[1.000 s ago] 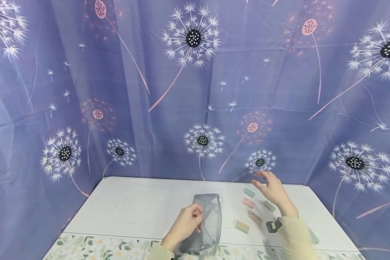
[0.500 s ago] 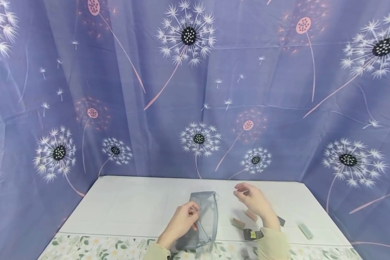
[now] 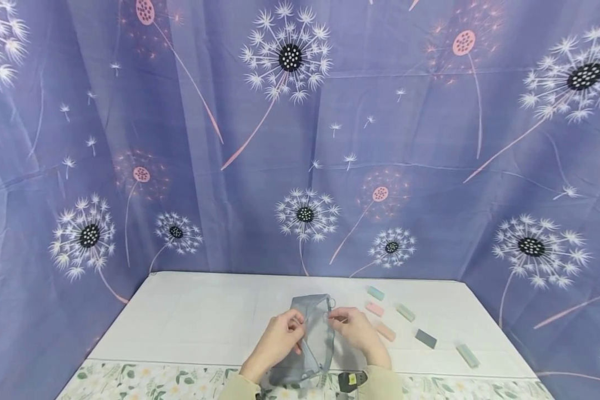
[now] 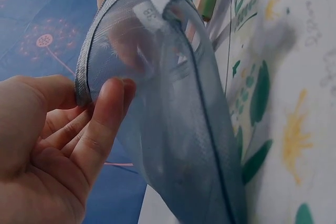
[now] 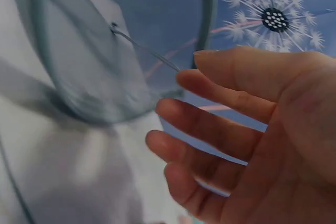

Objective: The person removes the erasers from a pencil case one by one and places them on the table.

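Note:
A grey-blue mesh zipper pouch [image 3: 314, 364] lies at the front middle of the table, its mouth spread apart. My left hand [image 3: 280, 336] pinches the zippered edge on one side between thumb and fingers, as the left wrist view shows. On the opposite side, my right hand [image 3: 357, 332] has thumb and index finger closed at the pouch's other rim, near a small ring. Its remaining fingers are bent loosely in the right wrist view. Through the sheer mesh [image 4: 157, 129] no block shows inside.
Right of the pouch lie several small pastel blocks: blue [image 3: 375, 293], pink [image 3: 374, 309], green [image 3: 405, 312], orange [image 3: 385, 331] and pale green [image 3: 467, 355]. A dark grey block [image 3: 425, 339] lies among them. A floral cloth [image 3: 180, 382] borders the front; a dandelion curtain [image 3: 260, 222] hangs behind.
My right hand has moved left and down from above the blocks to the pouch's right rim. My left hand has kept its hold. The blocks its arm covered now show again.

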Action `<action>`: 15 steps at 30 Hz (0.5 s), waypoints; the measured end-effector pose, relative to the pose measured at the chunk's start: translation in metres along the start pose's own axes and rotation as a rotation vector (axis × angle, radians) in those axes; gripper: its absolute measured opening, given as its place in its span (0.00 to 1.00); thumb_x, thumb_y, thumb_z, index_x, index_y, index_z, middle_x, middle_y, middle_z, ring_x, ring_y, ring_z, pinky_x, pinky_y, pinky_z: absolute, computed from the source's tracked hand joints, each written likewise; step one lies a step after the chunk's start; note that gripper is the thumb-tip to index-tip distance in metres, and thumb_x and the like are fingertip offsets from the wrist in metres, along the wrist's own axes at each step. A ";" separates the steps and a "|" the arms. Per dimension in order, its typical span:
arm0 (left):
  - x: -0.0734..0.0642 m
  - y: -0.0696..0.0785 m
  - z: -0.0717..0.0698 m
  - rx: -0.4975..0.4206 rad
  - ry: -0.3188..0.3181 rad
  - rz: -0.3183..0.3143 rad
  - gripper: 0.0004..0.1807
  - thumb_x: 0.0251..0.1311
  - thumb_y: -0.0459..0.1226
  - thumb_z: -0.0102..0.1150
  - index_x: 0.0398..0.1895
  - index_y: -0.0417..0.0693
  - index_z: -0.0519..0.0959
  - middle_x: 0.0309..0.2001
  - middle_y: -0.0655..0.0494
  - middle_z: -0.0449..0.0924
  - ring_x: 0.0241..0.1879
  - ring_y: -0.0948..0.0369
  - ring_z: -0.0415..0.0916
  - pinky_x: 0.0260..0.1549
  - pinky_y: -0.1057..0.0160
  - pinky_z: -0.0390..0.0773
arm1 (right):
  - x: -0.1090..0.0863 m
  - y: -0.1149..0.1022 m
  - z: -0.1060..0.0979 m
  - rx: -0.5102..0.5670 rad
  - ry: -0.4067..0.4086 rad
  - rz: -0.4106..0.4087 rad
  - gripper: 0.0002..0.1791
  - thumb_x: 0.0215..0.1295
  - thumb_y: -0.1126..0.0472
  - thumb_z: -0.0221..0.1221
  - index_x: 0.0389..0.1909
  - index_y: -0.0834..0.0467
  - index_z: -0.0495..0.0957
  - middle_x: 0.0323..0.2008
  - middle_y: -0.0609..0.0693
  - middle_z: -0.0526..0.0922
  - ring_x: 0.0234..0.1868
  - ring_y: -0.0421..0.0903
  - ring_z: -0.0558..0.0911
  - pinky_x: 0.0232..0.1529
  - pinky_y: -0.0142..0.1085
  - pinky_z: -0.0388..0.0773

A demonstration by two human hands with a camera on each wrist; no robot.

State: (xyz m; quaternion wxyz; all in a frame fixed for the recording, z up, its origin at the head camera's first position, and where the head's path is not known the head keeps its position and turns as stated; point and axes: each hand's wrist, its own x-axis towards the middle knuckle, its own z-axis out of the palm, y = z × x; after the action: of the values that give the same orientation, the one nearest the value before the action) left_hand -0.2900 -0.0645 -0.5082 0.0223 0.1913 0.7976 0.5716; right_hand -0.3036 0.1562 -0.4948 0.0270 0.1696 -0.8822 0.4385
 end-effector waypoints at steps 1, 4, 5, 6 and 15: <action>0.000 0.000 0.000 -0.001 -0.001 -0.001 0.07 0.65 0.30 0.55 0.42 0.35 0.75 0.24 0.56 0.79 0.17 0.58 0.78 0.19 0.55 0.83 | 0.001 0.001 0.004 0.003 0.000 -0.008 0.10 0.61 0.65 0.62 0.42 0.64 0.83 0.40 0.54 0.86 0.38 0.50 0.83 0.38 0.43 0.81; -0.001 0.002 0.000 0.000 -0.004 -0.006 0.06 0.65 0.31 0.55 0.42 0.35 0.74 0.24 0.56 0.79 0.17 0.58 0.78 0.19 0.55 0.83 | 0.003 0.004 0.012 0.012 -0.011 -0.012 0.10 0.60 0.65 0.63 0.42 0.63 0.84 0.41 0.53 0.86 0.41 0.52 0.83 0.42 0.45 0.81; -0.001 0.002 0.001 -0.001 -0.005 -0.006 0.06 0.65 0.31 0.55 0.42 0.36 0.74 0.24 0.56 0.79 0.17 0.58 0.78 0.19 0.56 0.83 | 0.004 0.005 0.014 0.009 -0.016 -0.012 0.10 0.60 0.65 0.63 0.42 0.63 0.84 0.41 0.53 0.85 0.42 0.53 0.83 0.43 0.46 0.82; -0.001 0.002 0.001 0.001 -0.006 -0.005 0.06 0.65 0.31 0.55 0.42 0.36 0.74 0.24 0.56 0.79 0.17 0.58 0.78 0.19 0.56 0.83 | 0.004 0.005 0.016 0.004 -0.020 -0.008 0.10 0.59 0.65 0.63 0.42 0.63 0.84 0.41 0.53 0.85 0.43 0.53 0.83 0.43 0.47 0.81; 0.000 0.001 -0.001 0.009 -0.015 -0.017 0.06 0.66 0.31 0.55 0.42 0.37 0.75 0.25 0.56 0.79 0.18 0.59 0.78 0.19 0.59 0.82 | 0.015 0.004 0.029 -0.046 -0.093 -0.131 0.10 0.55 0.70 0.63 0.39 0.62 0.84 0.37 0.54 0.86 0.39 0.52 0.84 0.40 0.43 0.82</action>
State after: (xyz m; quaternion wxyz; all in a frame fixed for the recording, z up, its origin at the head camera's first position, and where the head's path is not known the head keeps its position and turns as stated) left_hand -0.2903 -0.0648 -0.5068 0.0324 0.1892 0.8015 0.5663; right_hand -0.3164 0.1317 -0.5127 0.0185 0.2464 -0.8794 0.4070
